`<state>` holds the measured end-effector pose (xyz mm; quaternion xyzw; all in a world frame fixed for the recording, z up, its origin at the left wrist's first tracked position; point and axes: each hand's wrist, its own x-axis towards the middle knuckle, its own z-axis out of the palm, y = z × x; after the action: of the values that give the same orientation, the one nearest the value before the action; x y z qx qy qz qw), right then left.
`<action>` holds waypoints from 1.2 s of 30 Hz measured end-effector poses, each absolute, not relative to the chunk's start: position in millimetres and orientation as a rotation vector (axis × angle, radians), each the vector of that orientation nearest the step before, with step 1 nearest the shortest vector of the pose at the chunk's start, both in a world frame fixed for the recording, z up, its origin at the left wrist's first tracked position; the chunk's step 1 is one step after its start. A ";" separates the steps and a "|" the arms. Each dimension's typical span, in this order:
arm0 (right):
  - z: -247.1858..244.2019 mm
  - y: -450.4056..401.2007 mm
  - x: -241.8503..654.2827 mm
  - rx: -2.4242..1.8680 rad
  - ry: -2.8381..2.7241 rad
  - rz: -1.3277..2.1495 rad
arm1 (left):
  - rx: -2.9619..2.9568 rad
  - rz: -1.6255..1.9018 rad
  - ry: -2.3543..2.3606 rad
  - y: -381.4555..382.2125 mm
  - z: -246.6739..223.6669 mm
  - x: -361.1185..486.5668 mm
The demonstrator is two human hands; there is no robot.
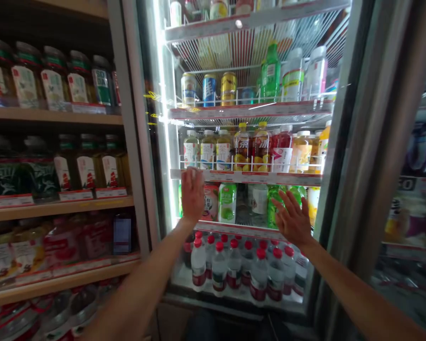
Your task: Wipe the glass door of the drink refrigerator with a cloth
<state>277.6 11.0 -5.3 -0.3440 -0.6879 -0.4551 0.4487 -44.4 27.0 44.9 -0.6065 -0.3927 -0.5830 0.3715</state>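
Filling the centre of the frame, a lit drinks cooler (250, 179), red-capped bottles (259, 279) at lower centre; right of centre, the right hand (294, 215), empty, fingers spread; left of centre, the left hand (192, 194), empty, fingers raised; behind, mid-frame, a green bottle (272, 212) beside the right, a pink bottle (210, 204) beside the left

Btls (219, 270) on fridge (248, 178) btm, cans (209, 90) above; shelving (57, 210) to L.

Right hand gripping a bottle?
No, the right hand is spread open, with nothing held in it.
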 end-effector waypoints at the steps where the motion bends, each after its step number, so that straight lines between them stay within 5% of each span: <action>1: -5.1 10.9 277.6 -0.846 -1.702 -1.121 | -1.659 -1.376 -0.897 25.2 40.4 -32.2; 5: -4.5 10.4 277.8 -0.837 -1.705 -1.111 | -1.853 -1.126 -0.715 22.9 35.7 -20.3; 11: -4.3 9.9 277.1 -0.826 -1.704 -1.112 | -1.284 -1.717 -1.163 29.1 48.4 -58.9; 19: -5.3 11.3 278.0 -0.823 -1.697 -1.122 | -1.886 -1.055 -0.590 16.7 19.0 -9.9; 26: -4.7 10.1 277.4 -0.830 -1.711 -1.102 | -1.325 -1.701 -1.151 29.4 56.5 -57.6; 33: -3.8 10.4 276.4 -0.827 -1.698 -1.120 | -1.776 -1.164 -0.678 24.3 40.8 -0.9; 36: -3.1 10.0 275.7 -0.823 -1.692 -1.129 | -1.661 -1.292 -0.797 28.5 52.2 -23.0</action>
<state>275.7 10.0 -3.1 -0.3337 -0.6863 -0.4578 0.4562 -23.0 28.5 52.2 -0.6662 -0.3196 -0.5181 0.4309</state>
